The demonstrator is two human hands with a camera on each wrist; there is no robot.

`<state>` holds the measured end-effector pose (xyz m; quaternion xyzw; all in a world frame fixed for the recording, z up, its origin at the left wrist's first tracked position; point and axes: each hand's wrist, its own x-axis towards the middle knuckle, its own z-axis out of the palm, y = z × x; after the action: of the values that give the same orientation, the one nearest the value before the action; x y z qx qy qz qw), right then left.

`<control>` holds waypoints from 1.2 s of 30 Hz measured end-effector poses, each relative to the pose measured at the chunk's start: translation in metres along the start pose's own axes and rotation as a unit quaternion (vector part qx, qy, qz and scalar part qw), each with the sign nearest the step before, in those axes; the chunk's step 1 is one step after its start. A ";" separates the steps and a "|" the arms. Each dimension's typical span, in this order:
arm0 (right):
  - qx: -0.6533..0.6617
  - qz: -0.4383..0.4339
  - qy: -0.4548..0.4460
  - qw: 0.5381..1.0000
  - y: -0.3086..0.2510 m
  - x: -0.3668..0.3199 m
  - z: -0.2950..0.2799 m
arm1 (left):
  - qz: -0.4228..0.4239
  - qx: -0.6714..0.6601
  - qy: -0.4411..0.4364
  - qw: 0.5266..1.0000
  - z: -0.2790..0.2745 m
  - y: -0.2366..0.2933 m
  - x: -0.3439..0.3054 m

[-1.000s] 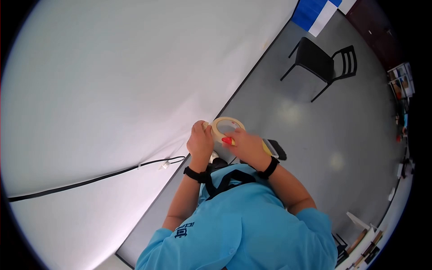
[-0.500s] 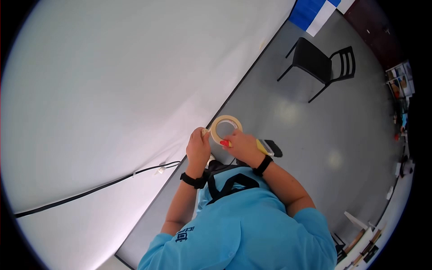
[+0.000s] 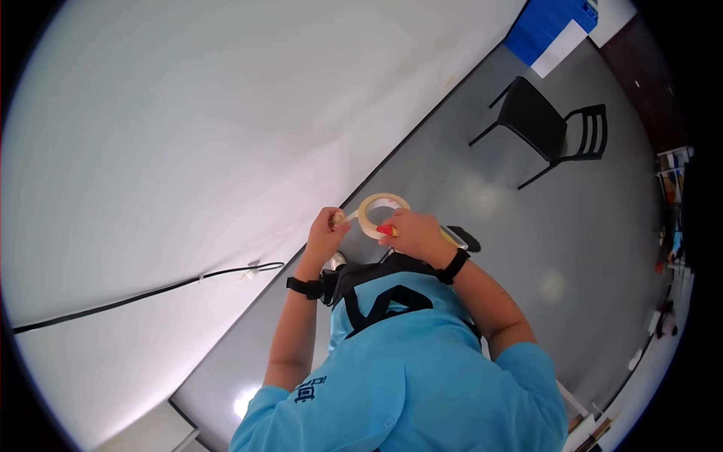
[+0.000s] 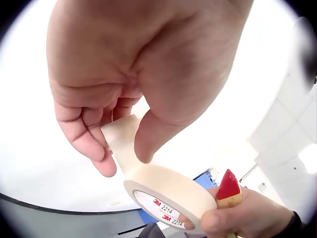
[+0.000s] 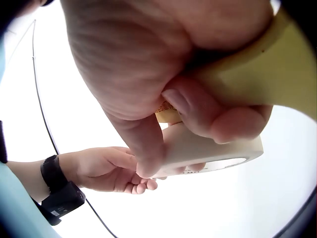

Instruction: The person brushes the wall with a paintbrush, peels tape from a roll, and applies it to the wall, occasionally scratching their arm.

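Observation:
A roll of cream masking tape (image 3: 364,223), marked 3M 2214 inside its core, hangs between the two hands in front of the body. My left hand (image 3: 325,233) pinches the loose end of the tape strip (image 4: 121,144), thumb on one face and fingers behind. That short strip runs straight back to the roll. With my right hand (image 3: 419,235) I grip the roll by its near side, together with a paintbrush. The brush's yellow handle (image 5: 267,69) lies across the palm, its red tip (image 4: 229,186) pokes out beside the thumb, and dark bristles (image 3: 467,239) stick out behind the hand.
A white wall (image 3: 188,151) rises close on the left, meeting the grey floor (image 3: 482,203) along a dark skirting. A black cable (image 3: 143,298) runs along the wall. Farther off stand a black chair (image 3: 535,120) and a blue box (image 3: 538,34).
My left hand has drawn slightly away from the roll, and a short strip of tape now shows between them. The right hand keeps hold of roll and paintbrush. The head view has shifted a little.

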<state>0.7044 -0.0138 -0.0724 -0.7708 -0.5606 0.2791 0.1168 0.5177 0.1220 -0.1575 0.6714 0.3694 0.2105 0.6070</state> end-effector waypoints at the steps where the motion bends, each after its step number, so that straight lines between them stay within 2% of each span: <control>1: 0.008 -0.018 0.002 1.000 0.002 0.002 0.006 | -0.004 -0.001 0.006 1.000 0.001 -0.005 -0.001; 3: 0.004 -0.033 -0.019 0.999 0.005 0.012 0.011 | -0.043 0.094 0.059 0.993 0.003 -0.010 0.004; 6: 0.000 -0.049 -0.036 0.998 0.009 0.034 0.013 | -0.105 0.052 0.119 0.986 0.008 -0.009 0.013; 10: -0.020 -0.030 -0.062 0.997 0.004 0.069 0.022 | -0.119 0.114 0.152 0.974 0.006 -0.032 0.033; 12: -0.030 -0.020 -0.055 0.998 0.011 0.083 0.034 | -0.078 0.142 0.169 0.972 0.010 -0.048 0.044; 13: -0.030 -0.020 -0.041 0.999 0.010 0.092 0.040 | -0.080 0.141 0.168 0.972 0.010 -0.058 0.050; 14: -0.031 -0.022 -0.026 0.999 0.009 0.102 0.045 | -0.098 0.085 0.202 0.971 0.009 -0.067 0.058; 15: -0.032 -0.047 0.037 0.998 0.006 0.105 0.051 | -0.122 0.027 0.235 0.964 0.009 -0.067 0.059; 16: -0.032 -0.047 0.030 0.998 0.004 0.110 0.057 | -0.128 0.025 0.236 0.963 0.009 -0.068 0.062; 18: -0.036 -0.065 0.017 0.997 0.000 0.122 0.067 | -0.199 0.014 0.269 0.942 0.007 -0.071 0.068; 25: 0.001 -0.017 0.028 0.999 -0.007 0.138 0.069 | -0.246 0.005 0.336 0.909 0.020 -0.061 0.086; 28: 0.000 -0.037 0.044 0.998 -0.001 0.146 0.069 | -0.252 0.005 0.349 0.903 0.022 -0.069 0.097; 31: 0.006 -0.019 0.029 0.999 -0.004 0.146 0.063 | -0.281 -0.025 0.356 0.891 0.026 -0.069 0.099; 36: 0.019 0.012 0.005 1.000 -0.002 0.150 0.058 | -0.284 0.004 0.369 0.885 0.032 -0.085 0.109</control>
<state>0.7026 0.1185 -0.1634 -0.7768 -0.5450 0.2871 0.1307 0.5901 0.1825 -0.2633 0.4136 0.7424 0.2604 0.4581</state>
